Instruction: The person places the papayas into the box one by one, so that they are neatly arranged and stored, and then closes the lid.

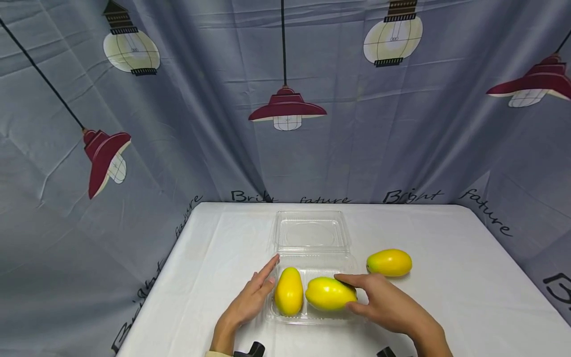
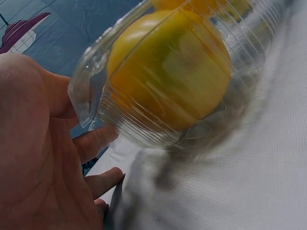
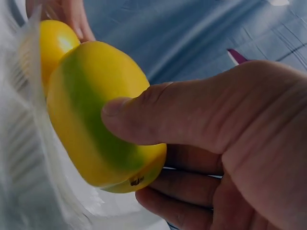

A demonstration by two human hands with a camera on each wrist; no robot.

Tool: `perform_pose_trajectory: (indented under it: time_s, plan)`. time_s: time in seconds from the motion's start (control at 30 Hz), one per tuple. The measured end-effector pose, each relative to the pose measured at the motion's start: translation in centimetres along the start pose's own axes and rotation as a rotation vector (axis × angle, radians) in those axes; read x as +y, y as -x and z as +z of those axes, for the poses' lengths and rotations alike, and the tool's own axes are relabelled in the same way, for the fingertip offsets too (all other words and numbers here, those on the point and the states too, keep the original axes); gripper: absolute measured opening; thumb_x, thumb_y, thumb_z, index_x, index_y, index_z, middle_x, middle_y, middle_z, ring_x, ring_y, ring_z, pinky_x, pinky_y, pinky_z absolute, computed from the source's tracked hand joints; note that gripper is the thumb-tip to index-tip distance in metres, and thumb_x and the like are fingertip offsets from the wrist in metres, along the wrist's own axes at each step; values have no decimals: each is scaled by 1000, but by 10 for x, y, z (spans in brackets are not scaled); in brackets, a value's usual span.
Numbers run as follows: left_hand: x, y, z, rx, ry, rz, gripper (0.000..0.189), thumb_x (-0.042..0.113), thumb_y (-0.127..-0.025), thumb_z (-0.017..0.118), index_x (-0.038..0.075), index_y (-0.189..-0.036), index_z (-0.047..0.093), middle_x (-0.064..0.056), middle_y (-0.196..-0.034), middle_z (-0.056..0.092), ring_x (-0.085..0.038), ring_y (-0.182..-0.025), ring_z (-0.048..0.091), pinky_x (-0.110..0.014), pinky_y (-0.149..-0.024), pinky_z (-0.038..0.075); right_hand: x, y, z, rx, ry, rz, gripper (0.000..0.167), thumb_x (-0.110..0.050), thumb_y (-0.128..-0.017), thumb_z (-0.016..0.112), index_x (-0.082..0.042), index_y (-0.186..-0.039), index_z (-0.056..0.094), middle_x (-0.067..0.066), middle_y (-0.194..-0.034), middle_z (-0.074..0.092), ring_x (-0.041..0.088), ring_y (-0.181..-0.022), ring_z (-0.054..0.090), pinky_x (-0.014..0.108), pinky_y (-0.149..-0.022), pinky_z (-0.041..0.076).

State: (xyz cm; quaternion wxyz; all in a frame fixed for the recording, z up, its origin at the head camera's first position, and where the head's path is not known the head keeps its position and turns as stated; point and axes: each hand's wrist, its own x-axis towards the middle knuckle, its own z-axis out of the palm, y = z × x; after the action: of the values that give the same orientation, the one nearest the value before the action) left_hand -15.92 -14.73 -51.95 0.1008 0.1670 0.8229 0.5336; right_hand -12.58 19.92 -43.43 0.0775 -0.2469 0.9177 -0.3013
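A clear plastic clamshell container (image 1: 312, 317) lies on the white table with its lid (image 1: 310, 233) folded back. Inside its left part rests one yellow mango (image 1: 289, 292). My right hand (image 1: 385, 302) grips a second mango (image 1: 329, 293), yellow with a green streak (image 3: 91, 110), lying crosswise over the container's right part. The thumb is on one side of that fruit and the fingers are on the other. Along the container's left wall, my left hand (image 1: 252, 296) has its fingers extended, fingertips right at the ribbed plastic side (image 2: 139, 132).
A third yellow mango (image 1: 389, 263) lies on the table right of the container, just beyond my right hand. White cloth covers the table (image 1: 232, 238). A grey-blue curtain (image 1: 214, 124) printed with lamps hangs behind and at both sides.
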Motion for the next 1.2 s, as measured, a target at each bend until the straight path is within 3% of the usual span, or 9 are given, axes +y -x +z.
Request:
perform_pose_trajectory:
  time_s: [0.47, 0.7, 0.87, 1.03, 1.2]
  plan:
    - [-1, 0, -2, 0, 2, 55, 57, 20, -119, 37, 15, -175, 27, -15, -180, 30, -39, -170, 18, -69, -135, -9, -6, -13, 17, -45, 39, 25, 56, -14, -88, 86, -10, -143, 73, 0, -136, 78, 18, -124, 73, 50, -106, 62]
    - [0, -1, -1, -6, 7, 2, 57, 20, -120, 37, 19, -176, 27, -9, -181, 29, -35, -171, 16, -66, -136, -10, -7, -18, 20, -79, 56, 46, 56, -14, -86, 87, -9, -140, 74, 2, -135, 79, 13, -118, 72, 51, -105, 62]
    - [2, -1, -1, 0, 18, 1, 57, 20, -119, 38, 21, -175, 28, -9, -181, 30, -36, -171, 15, -66, -136, -12, -9, -17, 19, -83, 82, 49, 56, -16, -84, 87, -10, -139, 76, 3, -133, 79, 4, -102, 66, 41, -95, 63]
    - [2, 0, -1, 3, 14, 2, 57, 19, -119, 38, 21, -175, 29, -8, -180, 31, -33, -171, 18, -63, -137, -11, -10, -18, 17, -88, 82, 68, 59, -18, -82, 88, -11, -139, 76, 3, -132, 80, 7, -90, 59, 27, -78, 51]
    - [2, 0, -1, 10, 2, 4, 57, 19, -119, 38, 19, -175, 29, -9, -180, 31, -35, -170, 20, -65, -137, -9, -11, -19, 16, -92, 95, 70, 59, -19, -83, 89, -8, -139, 75, 3, -132, 80, 7, -91, 59, 29, -82, 55]
